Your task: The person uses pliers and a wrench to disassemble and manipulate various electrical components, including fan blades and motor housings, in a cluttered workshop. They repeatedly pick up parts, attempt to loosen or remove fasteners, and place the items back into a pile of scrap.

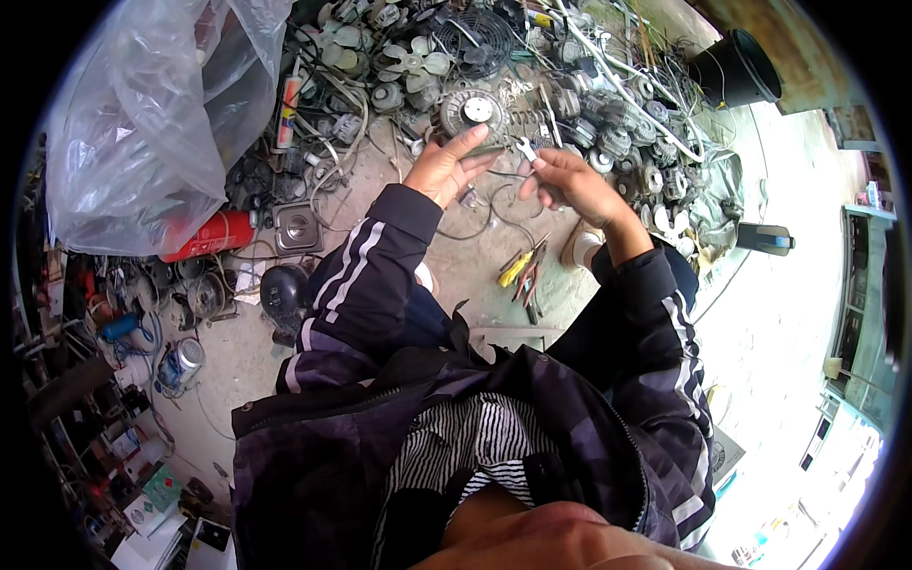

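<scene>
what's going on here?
A person sits or crouches over the floor, right hand holding a small silver wrench. The left hand is by a round grey part with a white centre; whether they touch isn't clear. Yellow- and red-handled tools lie between the feet, and a heap of motors lies ahead.

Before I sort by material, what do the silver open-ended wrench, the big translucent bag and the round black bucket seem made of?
Silver open-ended wrench: probably steel, smooth and bright, with a metallic sheen. Translucent bag: thin plastic film, glossy, creased and see-through. Black bucket: likely plastic, evenly dark and smooth; painted metal possible.
</scene>
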A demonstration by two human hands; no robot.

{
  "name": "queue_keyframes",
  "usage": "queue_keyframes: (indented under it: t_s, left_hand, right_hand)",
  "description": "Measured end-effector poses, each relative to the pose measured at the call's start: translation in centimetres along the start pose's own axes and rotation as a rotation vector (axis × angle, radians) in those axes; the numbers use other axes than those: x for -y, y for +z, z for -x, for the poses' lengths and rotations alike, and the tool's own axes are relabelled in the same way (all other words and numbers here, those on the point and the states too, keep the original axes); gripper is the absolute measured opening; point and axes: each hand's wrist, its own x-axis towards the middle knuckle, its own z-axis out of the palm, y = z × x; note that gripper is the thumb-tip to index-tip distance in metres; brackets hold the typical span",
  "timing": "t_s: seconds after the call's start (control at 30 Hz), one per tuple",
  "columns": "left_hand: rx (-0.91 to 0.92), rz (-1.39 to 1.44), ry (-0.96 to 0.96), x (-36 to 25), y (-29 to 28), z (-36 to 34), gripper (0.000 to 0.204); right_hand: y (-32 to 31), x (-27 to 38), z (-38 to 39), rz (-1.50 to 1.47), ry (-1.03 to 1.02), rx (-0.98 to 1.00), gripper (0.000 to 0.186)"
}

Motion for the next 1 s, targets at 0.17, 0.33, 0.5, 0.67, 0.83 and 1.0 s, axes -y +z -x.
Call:
queue_keyframes:
  t_s: [0.17,0.33,0.5,0.67,0.83,1.0]
  left_hand:
    - [-0.035,0.079,0.026,0.1,-0.4,-0.2,0.047]
    - [-0.029,0.100,0.015,0.2,-0.4,0.1,0.047]
    - [-0.013,0.077,0.034,0.3,0.0,0.1,0.046]
    - [-0.005,-0.004,0.127,0.4,0.8,0.5,0.047]
    - [-0.022,-0.074,0.067,-0.3,0.1,0.6,0.049]
    - [-0.011,-0.292,-0.011,-1.5,1.3,1.2,0.052]
  right_hand:
    - [2.0,-0.8,-1.3,-0.161,-0.046,0.032,0.026]
    - [2.3,-1.2,-1.8,-0.209,-0.055,0.059,0.027]
    - [2.8,-1.8,-2.1,-0.335,-0.080,0.041,0.025]
    - [3.6,-1.8,-2.0,-0.392,-0.080,0.012,0.025]
    - [1.6,-0.7,-1.7,-0.118,0.001,0.045,0.026]
    - [-0.7,1.2,-1.0,0.387,0.034,0.038,0.029]
